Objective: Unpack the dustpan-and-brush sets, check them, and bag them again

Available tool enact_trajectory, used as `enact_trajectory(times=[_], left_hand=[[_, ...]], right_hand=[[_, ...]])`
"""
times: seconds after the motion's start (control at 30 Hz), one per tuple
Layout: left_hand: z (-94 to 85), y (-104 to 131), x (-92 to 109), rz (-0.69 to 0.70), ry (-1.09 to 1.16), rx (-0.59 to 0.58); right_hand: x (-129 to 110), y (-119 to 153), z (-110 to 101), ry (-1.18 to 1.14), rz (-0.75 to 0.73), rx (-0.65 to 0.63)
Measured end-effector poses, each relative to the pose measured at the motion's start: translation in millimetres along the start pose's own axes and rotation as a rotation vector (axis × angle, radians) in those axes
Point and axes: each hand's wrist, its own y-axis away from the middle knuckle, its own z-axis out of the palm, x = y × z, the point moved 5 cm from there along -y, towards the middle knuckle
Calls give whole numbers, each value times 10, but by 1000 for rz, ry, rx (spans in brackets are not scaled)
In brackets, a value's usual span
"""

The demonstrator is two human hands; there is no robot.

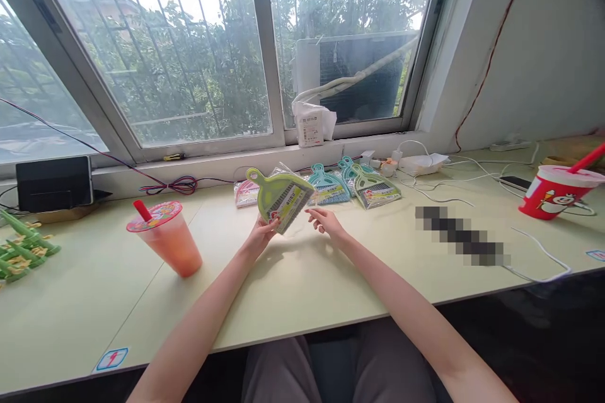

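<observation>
My left hand (263,232) grips the lower corner of a green mini dustpan and brush set (274,192), wrapped in clear plastic with a yellow label. It is held tilted above the table, its ring handle up and to the left. Just right of it, my right hand (326,221) has its fingers apart and partly bent, with nothing seen in them. Behind lie more wrapped dustpan sets: a pink one (246,194) partly hidden by the held set, blue ones (326,187), and another green one (375,189).
An orange drink cup (172,242) stands left, a red cup (558,192) right. A tablet (54,184), coiled wires (182,185), a screwdriver (174,157) and a tissue pack (311,126) are along the window. White cables (543,252) cross the right side; green items (23,245) lie far left.
</observation>
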Motion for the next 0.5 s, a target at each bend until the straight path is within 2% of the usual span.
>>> enact_trajectory(times=[0.17,0.37,0.5], left_hand=[[27,16,-4,-9,-15,-18],[166,96,-23,-84,-88,-121],[248,154,-48,-119,-133,-213]], right_hand=[[12,-11,102,-246,-37,-29],[74,-70,71,-316,-81,-7],[114,-78,30,-318,-57,29]])
